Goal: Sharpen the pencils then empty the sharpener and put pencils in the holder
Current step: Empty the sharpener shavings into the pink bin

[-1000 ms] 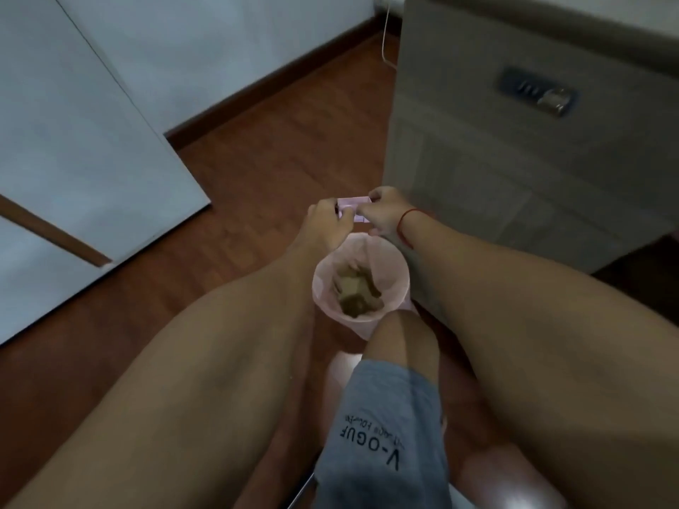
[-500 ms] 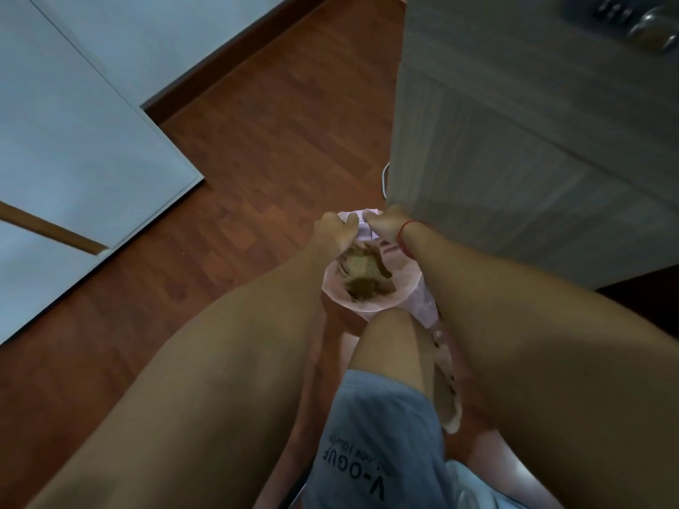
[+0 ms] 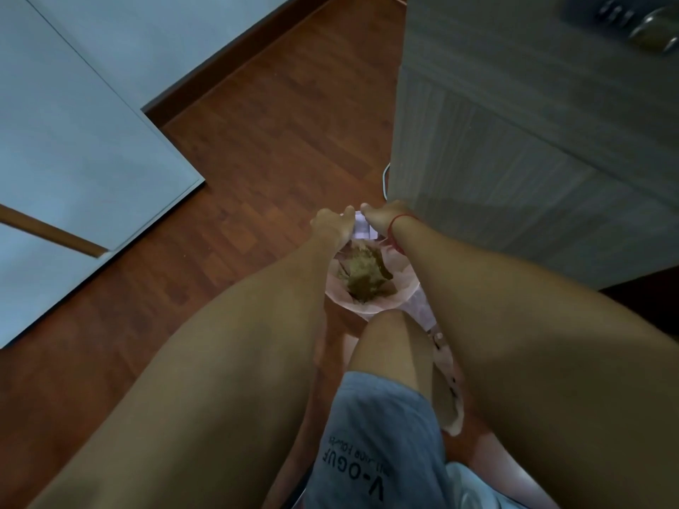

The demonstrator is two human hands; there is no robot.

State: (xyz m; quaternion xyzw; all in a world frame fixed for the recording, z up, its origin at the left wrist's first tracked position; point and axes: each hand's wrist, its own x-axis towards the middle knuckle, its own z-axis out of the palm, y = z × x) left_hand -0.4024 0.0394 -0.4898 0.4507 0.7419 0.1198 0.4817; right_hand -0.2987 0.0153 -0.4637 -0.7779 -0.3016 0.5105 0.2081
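A small pale pink sharpener (image 3: 362, 227) is pinched between both my hands above the far rim of a small bin lined with a pink bag (image 3: 367, 306). My left hand (image 3: 332, 224) grips its left side and my right hand (image 3: 385, 216), with a red string on the wrist, grips its right side. Brownish scraps (image 3: 363, 275) lie inside the bin. No pencils or holder are in view.
A grey wood-grain cabinet (image 3: 514, 159) with a combination lock (image 3: 632, 20) stands right beside the bin. A white door (image 3: 73, 141) is at the left, a white cable (image 3: 385, 178) runs along the cabinet's base, and my knee in grey shorts (image 3: 374, 416) sits below the bin on red-brown floor.
The view has dipped downward and closer. Both hands with the sharpener have lowered toward the bin's far rim and stay closed on it.
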